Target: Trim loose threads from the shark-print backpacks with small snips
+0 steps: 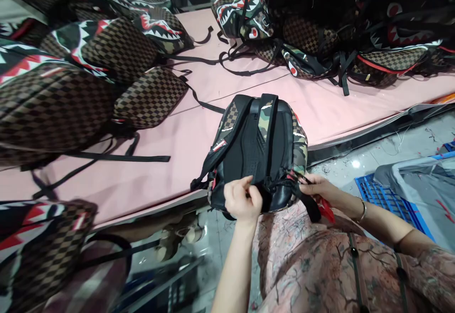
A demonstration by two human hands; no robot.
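A small black backpack [249, 147] with brown check and camouflage side panels lies back side up at the front edge of the pink table [199, 85]. Its two shoulder straps run along the padded back. My left hand [243, 199] is closed over the lower end of the backpack, fingers curled; whatever it pinches is hidden. At the lower right corner, my right hand [320, 189] is closed around red-handled scissors [326, 209], their dark blades pointing at the bag. A black strap end [310, 205] hangs beside that hand.
Several check and shark-mouth backpacks [142, 97] are heaped on the left, with more backpacks [309, 57] piled at the back right. Loose straps [135, 157] trail over the table. A blue crate [387, 199] stands on the thread-strewn floor at right.
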